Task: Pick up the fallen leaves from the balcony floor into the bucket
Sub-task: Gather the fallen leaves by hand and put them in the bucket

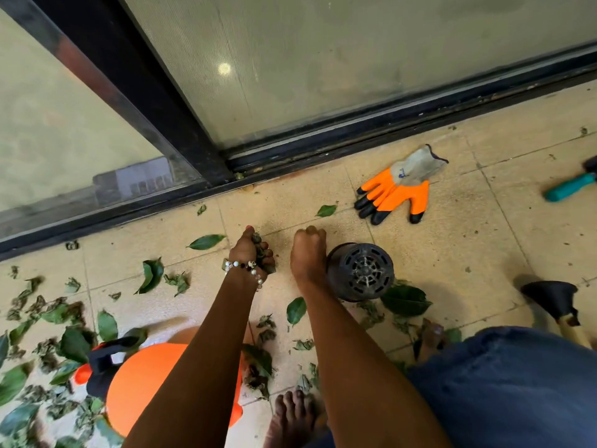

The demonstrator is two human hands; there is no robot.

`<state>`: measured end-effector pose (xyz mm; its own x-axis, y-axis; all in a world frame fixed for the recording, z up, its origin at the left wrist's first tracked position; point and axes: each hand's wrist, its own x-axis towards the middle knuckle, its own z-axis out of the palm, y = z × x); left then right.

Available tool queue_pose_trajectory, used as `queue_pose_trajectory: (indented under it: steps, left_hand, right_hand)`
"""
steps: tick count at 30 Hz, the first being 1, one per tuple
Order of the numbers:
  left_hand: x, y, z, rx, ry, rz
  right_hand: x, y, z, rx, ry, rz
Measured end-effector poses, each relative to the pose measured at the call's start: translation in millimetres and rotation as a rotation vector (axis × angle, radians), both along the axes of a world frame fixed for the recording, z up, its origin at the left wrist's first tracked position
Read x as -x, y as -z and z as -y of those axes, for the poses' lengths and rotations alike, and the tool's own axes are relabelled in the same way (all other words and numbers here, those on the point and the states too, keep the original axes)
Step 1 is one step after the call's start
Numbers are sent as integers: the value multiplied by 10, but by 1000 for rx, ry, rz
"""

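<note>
Nearest the camera, a bare foot (292, 415) stands on the tiled balcony floor (452, 237) beside a blue-clad knee (504, 383). An orange bucket (139, 383) with a black handle sits at lower left, partly hidden under the left forearm. Green and dried leaves (48, 334) lie thick over the tiles to its left and between the arms.

Both arms reach forward and down, nearly straight. The left hand (250, 253), a beaded bracelet (242, 266) at the wrist, is curled tight around a clump of crumpled dried leaves. The right hand (308, 250) is knuckles-up with fingers folded under at the floor; whether it holds anything cannot be told. It lies just beside a black plastic pot (360, 271) tipped on its side.

Farther out, a single green leaf (326, 210) lies near an orange work glove (399, 189). A teal-handled tool (570, 187) lies at the right edge, and the sliding glass door's (323, 59) dark track runs beyond.
</note>
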<state>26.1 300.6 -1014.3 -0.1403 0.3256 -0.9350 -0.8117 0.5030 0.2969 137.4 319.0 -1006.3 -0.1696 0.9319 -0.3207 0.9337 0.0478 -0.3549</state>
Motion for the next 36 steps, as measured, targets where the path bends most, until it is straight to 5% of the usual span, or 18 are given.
queue_pose_trajectory:
  steps: [4,12,17,25,31,36]
  left_hand:
    - [-4,-15,-40,-21,-12,-11]
    - [-9,72,-104,-6,-21,-51]
    - [70,152,-126,17,-42,-102]
    - [126,156,-89,12,-84,-98]
    - [132,186,-51,26,-106,-90]
    - [75,116,-110,1,-79,-78]
  right_hand:
    - [42,-65,-325,-64,188,-176]
    - [41,166,-438,61,101,178]
    - [-15,137,-429,-96,48,79]
    - [301,102,-505,83,-92,-225]
    - [204,143,-366,118,-265,-119]
    - [144,75,-494,127,-115,-233]
